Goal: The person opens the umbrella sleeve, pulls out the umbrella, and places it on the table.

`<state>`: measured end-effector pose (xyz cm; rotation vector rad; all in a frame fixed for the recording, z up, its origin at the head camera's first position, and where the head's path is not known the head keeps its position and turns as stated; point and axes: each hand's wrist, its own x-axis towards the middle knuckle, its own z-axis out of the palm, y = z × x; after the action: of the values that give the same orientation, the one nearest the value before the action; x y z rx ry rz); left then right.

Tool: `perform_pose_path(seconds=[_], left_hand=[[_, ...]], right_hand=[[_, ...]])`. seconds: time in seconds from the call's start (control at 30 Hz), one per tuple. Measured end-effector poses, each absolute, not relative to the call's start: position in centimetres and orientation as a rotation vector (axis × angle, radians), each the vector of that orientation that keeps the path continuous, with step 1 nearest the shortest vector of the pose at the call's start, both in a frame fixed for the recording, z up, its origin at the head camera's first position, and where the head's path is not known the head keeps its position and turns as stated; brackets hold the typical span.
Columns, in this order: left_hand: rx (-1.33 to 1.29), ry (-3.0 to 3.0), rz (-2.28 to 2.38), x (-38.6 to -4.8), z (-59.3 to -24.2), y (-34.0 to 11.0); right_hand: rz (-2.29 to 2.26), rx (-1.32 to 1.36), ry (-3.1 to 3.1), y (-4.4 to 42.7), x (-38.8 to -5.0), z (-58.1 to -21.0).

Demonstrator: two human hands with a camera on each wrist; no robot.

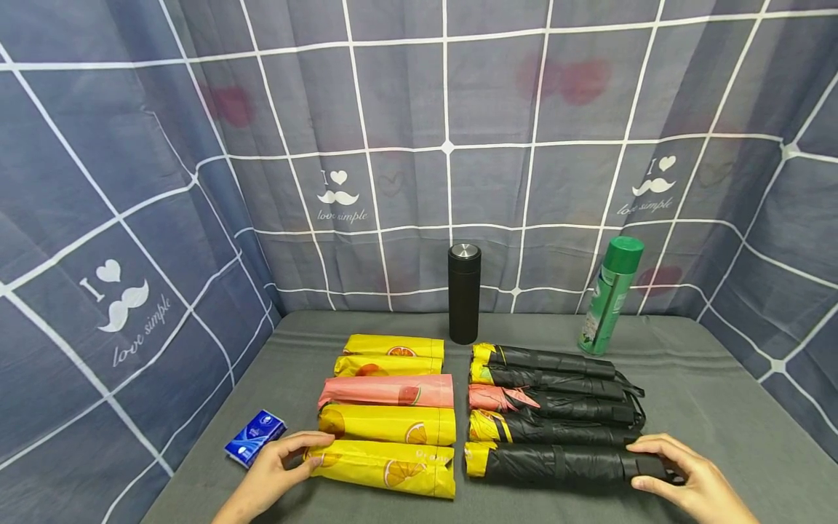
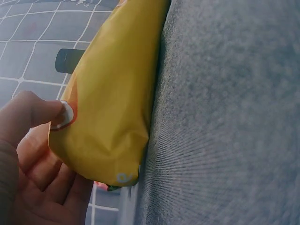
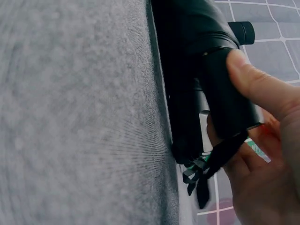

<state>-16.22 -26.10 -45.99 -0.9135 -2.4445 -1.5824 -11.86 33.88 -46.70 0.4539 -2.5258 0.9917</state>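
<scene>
Five-a-side is not counted here: several fruit-print umbrella sleeves lie in a left column, and several folded black umbrellas in a right column. My left hand [image 1: 278,466] pinches the left end of the nearest yellow sleeve [image 1: 399,467], which has orange slices printed on it. In the left wrist view the thumb [image 2: 42,110] lies on that sleeve's face, fingers behind. With my right hand [image 1: 687,473] I grip the handle end of the nearest black umbrella [image 1: 556,464]. Its black handle [image 3: 227,93] and strap show in the right wrist view. A pink sleeve [image 1: 386,391] lies mid-column.
A black thermos flask [image 1: 464,298] stands behind the columns. Further right is a green spray can [image 1: 609,298], leaning slightly. A blue tissue pack [image 1: 255,437] lies beside my left hand. Checked curtains [image 1: 406,182] surround the grey tabletop [image 1: 687,378].
</scene>
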Motion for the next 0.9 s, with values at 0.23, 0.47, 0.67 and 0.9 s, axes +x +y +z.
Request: perform_pose_path(seconds=[0.23, 0.47, 0.67, 0.9], left_hand=[[-0.865, -2.511, -1.576, -16.2, -45.9, -26.2], [-0.860, -2.536, -1.452, -15.9, -45.2, -26.1], [-0.830, -2.554, -1.333, -15.7, -42.6, -26.0], [-0.853, -2.509, -1.279, -16.0, -40.6, -25.7]], right_hand=[[0.843, 0.472, -2.497, 34.1, -12.0, -47.2], [0.805, 0.555, -2.452, 34.2, -12.3, -47.8], [0.743, 0.608, -2.431, 34.5, -12.4, -48.2], [0.743, 0.653, -2.408, 34.5, -12.7, -48.6]])
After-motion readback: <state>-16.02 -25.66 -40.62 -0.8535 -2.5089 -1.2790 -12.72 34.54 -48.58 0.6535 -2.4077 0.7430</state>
